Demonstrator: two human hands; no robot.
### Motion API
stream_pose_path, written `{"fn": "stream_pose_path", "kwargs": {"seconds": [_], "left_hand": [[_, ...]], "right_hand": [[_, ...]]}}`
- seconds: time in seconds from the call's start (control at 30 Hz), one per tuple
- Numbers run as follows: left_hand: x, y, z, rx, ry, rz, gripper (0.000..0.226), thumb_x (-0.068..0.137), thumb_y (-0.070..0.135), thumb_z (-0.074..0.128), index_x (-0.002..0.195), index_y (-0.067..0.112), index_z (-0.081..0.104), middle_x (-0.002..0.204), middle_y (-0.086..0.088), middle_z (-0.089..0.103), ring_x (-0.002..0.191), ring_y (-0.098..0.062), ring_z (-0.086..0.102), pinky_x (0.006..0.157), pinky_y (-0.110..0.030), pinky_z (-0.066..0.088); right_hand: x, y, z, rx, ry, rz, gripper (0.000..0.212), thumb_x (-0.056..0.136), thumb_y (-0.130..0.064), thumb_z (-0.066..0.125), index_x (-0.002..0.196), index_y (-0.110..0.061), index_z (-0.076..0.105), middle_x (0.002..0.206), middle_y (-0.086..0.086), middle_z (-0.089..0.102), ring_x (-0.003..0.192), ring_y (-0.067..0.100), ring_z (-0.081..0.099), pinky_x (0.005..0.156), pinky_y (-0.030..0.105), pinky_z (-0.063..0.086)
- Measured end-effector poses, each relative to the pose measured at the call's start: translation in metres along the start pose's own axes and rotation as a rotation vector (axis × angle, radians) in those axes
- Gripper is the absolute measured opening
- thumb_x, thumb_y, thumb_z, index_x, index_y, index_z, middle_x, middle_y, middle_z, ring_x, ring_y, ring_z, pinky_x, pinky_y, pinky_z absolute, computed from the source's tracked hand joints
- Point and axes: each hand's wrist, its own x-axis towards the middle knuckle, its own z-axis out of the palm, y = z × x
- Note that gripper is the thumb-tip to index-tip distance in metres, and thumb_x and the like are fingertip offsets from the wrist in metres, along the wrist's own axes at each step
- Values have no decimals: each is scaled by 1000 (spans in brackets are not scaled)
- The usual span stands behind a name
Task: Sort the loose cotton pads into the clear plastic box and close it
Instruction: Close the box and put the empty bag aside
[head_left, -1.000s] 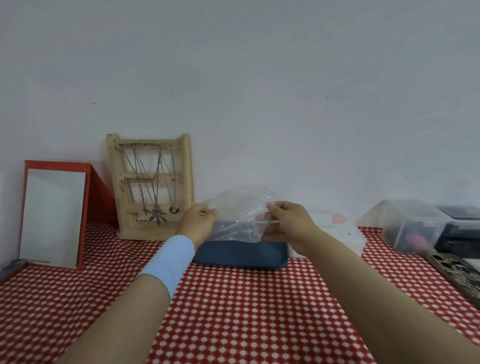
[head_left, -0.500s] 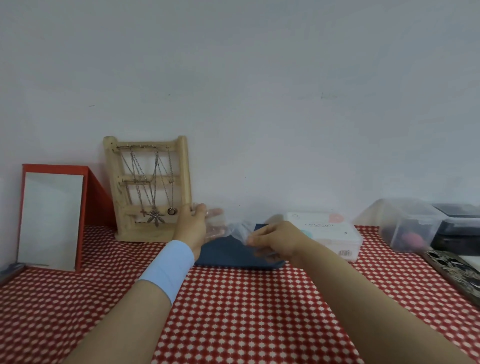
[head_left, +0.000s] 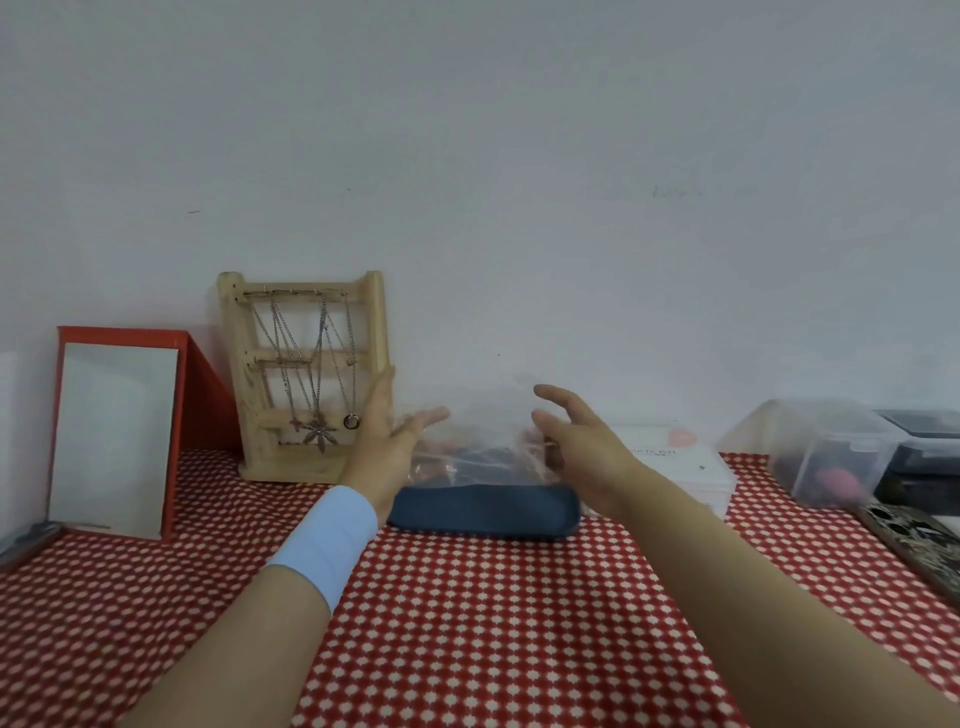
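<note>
Clear bag (head_left: 480, 441) released, resting between spread fingers (head_left: 563, 402)

Both arms reach forward, left hand (head_left: 387, 441) and right hand (head_left: 584, 441) loosely splayed.

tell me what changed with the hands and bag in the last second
Both hands let go of the clear plastic bag. A second ago the left hand and right hand pinched it raised; they lowered it, and now it sits on the blue pouch with the hands open either side. The jewellery stand, mirror and white box stayed put.
</note>
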Motion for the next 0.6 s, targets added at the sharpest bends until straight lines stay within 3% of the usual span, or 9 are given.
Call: {"fn": "stream_pose_path", "kwargs": {"seconds": [0.07, 0.13, 0.2, 0.3, 0.37, 0.47, 0.53, 0.6], "left_hand": [[1, -1, -7, 130, -84, 12, 55, 101, 26, 58, 151, 40, 38, 114, 37, 62, 124, -2, 56, 95, -30, 54], [4, 1, -17, 296, -100, 16, 47, 98, 34, 62, 143, 35, 50, 119, 23, 65, 106, 6, 62, 86, -18, 51], [9, 5, -25, 440, -79, -7, 40, 92, 36, 71, 130, 29, 62, 115, 15, 64, 95, 3, 60, 76, -13, 46], [19, 8, -29, 658, -86, 33, 16, 91, 36, 71, 99, 22, 73, 99, 16, 67, 91, 1, 58, 84, -24, 48], [25, 10, -29, 691, -90, 45, 23, 95, 40, 64, 87, 20, 71, 93, 9, 67, 90, -10, 60, 80, -30, 46], [31, 10, -23, 591, -77, 20, 32, 101, 40, 53, 96, 11, 65, 97, -9, 67, 89, -23, 64, 74, -33, 47], [38, 2, -21, 648, -53, 4, 32, 103, 41, 48, 104, 11, 58, 102, -6, 66, 81, -26, 69, 70, -32, 53], [43, -8, -20, 673, -54, -83, 27, 103, 43, 48, 116, 19, 49, 111, 1, 59, 64, -22, 68, 55, -24, 51]], "right_hand": [[4, 1, -5, -106, 42, -102, 40, 99, -11, 62, 137, -24, 61, 96, 5, 70, 84, 21, 66, 73, 30, 59], [4, 1, -11, -224, 19, -120, 40, 94, -11, 70, 132, -20, 66, 104, 0, 72, 95, 15, 71, 84, 27, 60], [4, -3, -15, -435, 56, -137, 34, 90, -15, 75, 124, -20, 71, 108, -2, 73, 98, 9, 68, 77, 16, 56], [10, -8, -15, -550, 114, -159, 10, 91, -15, 74, 100, -14, 78, 101, -6, 73, 89, 2, 64, 71, 12, 51], [14, -12, -11, -496, 141, -142, 8, 92, -18, 72, 94, -12, 76, 100, -4, 73, 89, 8, 64, 75, 20, 53], [24, -13, -2, -335, 121, -46, 14, 98, -18, 63, 102, -6, 69, 97, 7, 73, 80, 19, 65, 74, 35, 58], [31, -7, 5, -327, 114, 3, 13, 99, -12, 57, 110, -8, 63, 81, 8, 67, 59, 17, 58, 56, 32, 55], [38, 1, 12, -408, 144, 30, 20, 97, -8, 56, 116, -13, 60, 79, 8, 62, 57, 17, 54, 49, 28, 54]]}}
